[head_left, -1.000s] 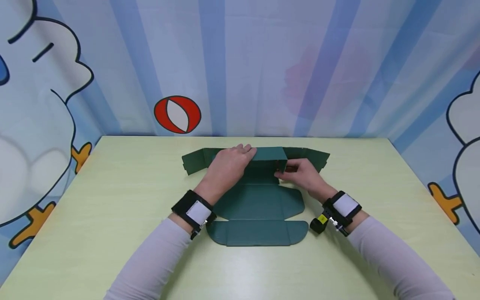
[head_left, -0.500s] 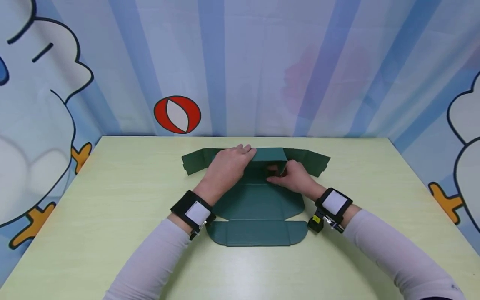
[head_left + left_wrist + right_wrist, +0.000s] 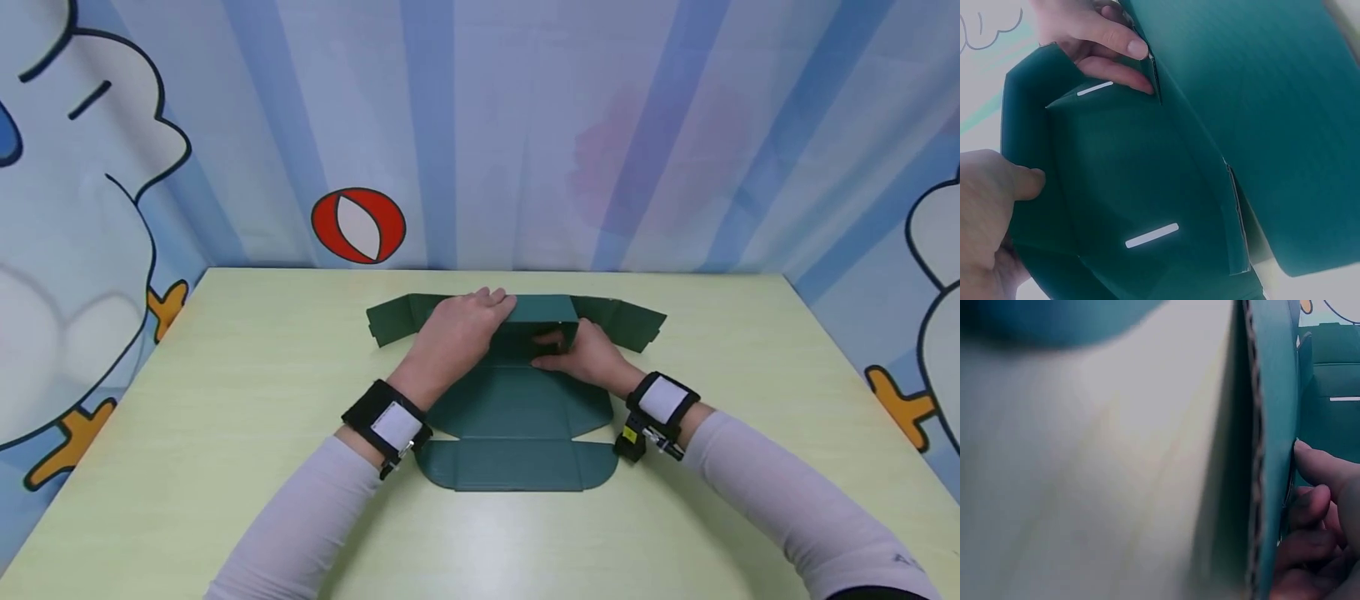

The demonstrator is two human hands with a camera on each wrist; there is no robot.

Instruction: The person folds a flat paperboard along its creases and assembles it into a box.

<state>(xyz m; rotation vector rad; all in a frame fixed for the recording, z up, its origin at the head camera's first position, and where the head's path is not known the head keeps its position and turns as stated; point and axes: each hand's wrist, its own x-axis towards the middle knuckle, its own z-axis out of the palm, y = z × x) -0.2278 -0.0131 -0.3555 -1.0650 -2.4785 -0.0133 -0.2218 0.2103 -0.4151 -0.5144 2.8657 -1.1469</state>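
A dark green cardboard box [image 3: 517, 404], partly folded, lies on the table with its lid panel and front flap spread toward me. My left hand [image 3: 459, 337] grips the raised far wall, its thumb [image 3: 1030, 182] on the inner face in the left wrist view. My right hand [image 3: 588, 358] is at the box's right end, holding a small corner flap [image 3: 1155, 81] between thumb and fingers. Two pale slots show in the box's floor [image 3: 1122, 169]. In the right wrist view, the right thumb [image 3: 1319, 464] touches a green panel [image 3: 1275, 425]; part of that hand is cut off.
Side flaps [image 3: 390, 319] stick out left and right behind the box. The pale wooden table [image 3: 247, 400] ends at a blue striped curtain [image 3: 495, 150] with cartoon prints. A small camera [image 3: 630, 444] hangs from the right wrist strap, close to the box's front flap.
My right hand has moved left and reached farther inside the box's right end. My left hand has kept its grip on the far wall. The view has shifted slightly.
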